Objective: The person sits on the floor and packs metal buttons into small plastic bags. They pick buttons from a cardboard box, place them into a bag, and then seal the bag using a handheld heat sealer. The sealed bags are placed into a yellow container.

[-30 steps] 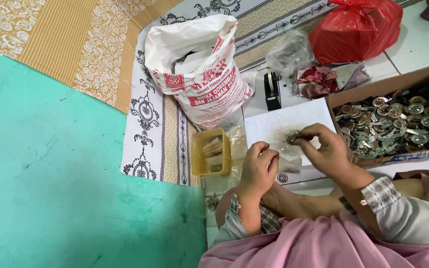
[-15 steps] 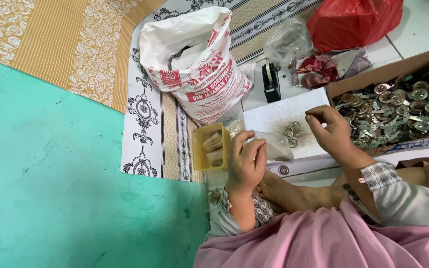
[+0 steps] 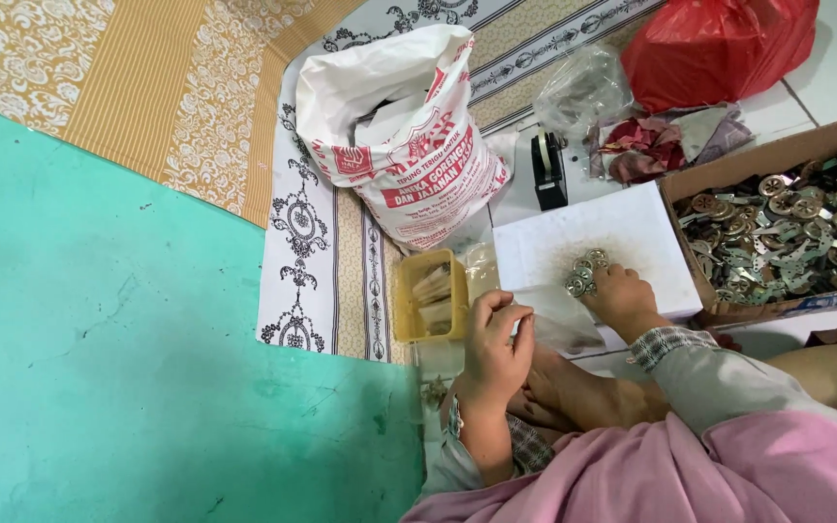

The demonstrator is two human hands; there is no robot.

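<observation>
right hand rests curled on small metal discs piled on the white box; grip unclear. left hand pinches a clear plastic bag beside the yellow tray.

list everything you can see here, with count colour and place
sack: one, white with red print, top centre
yellow tray: one, below the sack
white sheet: one, centre right
small discs: a few, silvery, on the sheet
cardboard box: one, brown, right, full of metal discs
red bag: one, top right
tape dispenser: one, black, beside the sack
left hand: fingers curled, content unclear
right hand: grip on the small discs
</observation>
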